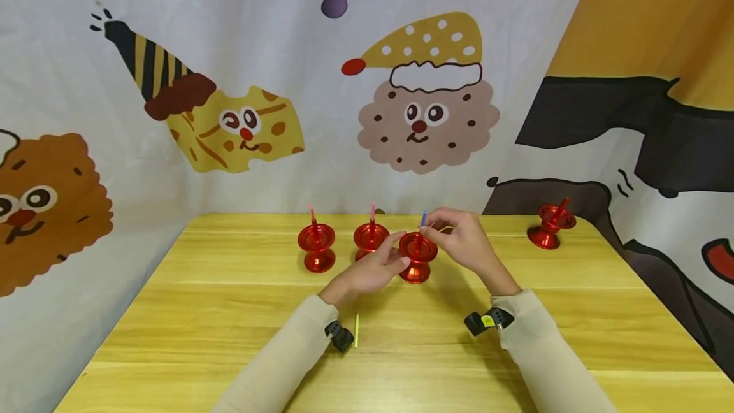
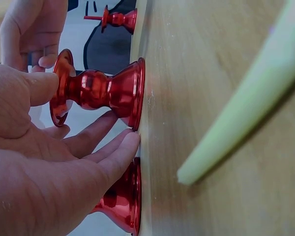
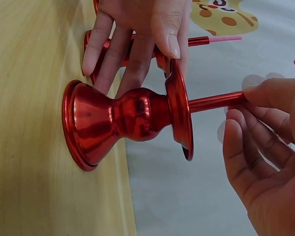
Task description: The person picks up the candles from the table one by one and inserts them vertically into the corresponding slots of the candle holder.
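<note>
Several shiny red metal candle holders stand on the table. My left hand steadies the middle-right candle holder, its thumb at the dish rim and its fingers around the waist side. A thin blue candle rises from that holder's upright tube. My right hand pinches it at the tube's top between thumb and fingers; in the right wrist view the fingers hide the candle. Just left stands another candle holder with a pink candle, partly behind my left hand.
At the left is a candle holder with a pinkish candle. Far right, a candle holder stands apart. A yellow-green candle lies on the wooden table beside my left wrist. Behind hangs a cartoon-printed cloth.
</note>
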Demonstrator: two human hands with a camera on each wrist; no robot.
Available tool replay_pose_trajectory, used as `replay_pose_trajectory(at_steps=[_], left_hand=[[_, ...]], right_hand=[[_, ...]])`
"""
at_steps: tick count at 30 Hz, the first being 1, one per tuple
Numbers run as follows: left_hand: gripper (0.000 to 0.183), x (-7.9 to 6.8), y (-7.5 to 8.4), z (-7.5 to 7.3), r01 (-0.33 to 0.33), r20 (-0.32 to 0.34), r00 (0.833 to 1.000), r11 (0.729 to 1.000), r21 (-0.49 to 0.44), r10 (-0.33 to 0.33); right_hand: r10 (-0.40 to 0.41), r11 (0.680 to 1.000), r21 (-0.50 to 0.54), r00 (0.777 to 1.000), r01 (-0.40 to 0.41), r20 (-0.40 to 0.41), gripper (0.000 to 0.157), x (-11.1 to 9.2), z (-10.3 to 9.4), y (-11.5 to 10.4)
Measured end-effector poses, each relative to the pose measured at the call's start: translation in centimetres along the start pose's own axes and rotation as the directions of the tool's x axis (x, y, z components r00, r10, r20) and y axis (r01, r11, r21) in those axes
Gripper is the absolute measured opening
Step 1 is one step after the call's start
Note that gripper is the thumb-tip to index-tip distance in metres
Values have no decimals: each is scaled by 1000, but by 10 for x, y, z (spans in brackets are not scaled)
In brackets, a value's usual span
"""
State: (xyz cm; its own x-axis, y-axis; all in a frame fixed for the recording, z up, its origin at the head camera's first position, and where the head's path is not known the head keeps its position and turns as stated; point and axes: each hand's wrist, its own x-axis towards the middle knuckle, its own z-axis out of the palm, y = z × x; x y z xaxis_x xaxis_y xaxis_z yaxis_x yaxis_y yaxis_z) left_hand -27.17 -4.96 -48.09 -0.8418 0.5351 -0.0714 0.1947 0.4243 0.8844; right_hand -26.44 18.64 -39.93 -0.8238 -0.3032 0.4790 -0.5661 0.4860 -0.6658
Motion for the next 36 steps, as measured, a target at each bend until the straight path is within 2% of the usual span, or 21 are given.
replay_pose_trajectory(at_steps=[7, 13, 18, 24, 30, 36], left_hand=[[69, -23, 39, -4, 2, 10, 1000, 999, -48, -2], [68, -24, 42, -2, 16, 0, 1000, 999, -43, -16], [68, -24, 42, -3, 21, 12, 1000, 998, -65, -20], [68, -23, 42, -2, -12, 29, 999, 997, -79, 14], [69, -23, 43, -2, -24, 28, 999, 997, -80, 27], [70, -24, 42, -2, -15, 31, 999, 995, -96, 18]], right_hand=[[30, 999, -36, 999, -29, 25, 8, 0, 0, 3], [20, 998, -61, 999, -17, 43, 8, -1, 0, 7], [-9, 995, -103, 1000, 10, 12, 8, -1, -1, 10], [-24, 988, -154, 999, 19, -30, 7, -2, -1, 12], [-31, 987, -161, 998, 22, -58, 8, -2, -1, 14], [-10, 991, -136, 999, 5, -35, 17, -2, -10, 18]])
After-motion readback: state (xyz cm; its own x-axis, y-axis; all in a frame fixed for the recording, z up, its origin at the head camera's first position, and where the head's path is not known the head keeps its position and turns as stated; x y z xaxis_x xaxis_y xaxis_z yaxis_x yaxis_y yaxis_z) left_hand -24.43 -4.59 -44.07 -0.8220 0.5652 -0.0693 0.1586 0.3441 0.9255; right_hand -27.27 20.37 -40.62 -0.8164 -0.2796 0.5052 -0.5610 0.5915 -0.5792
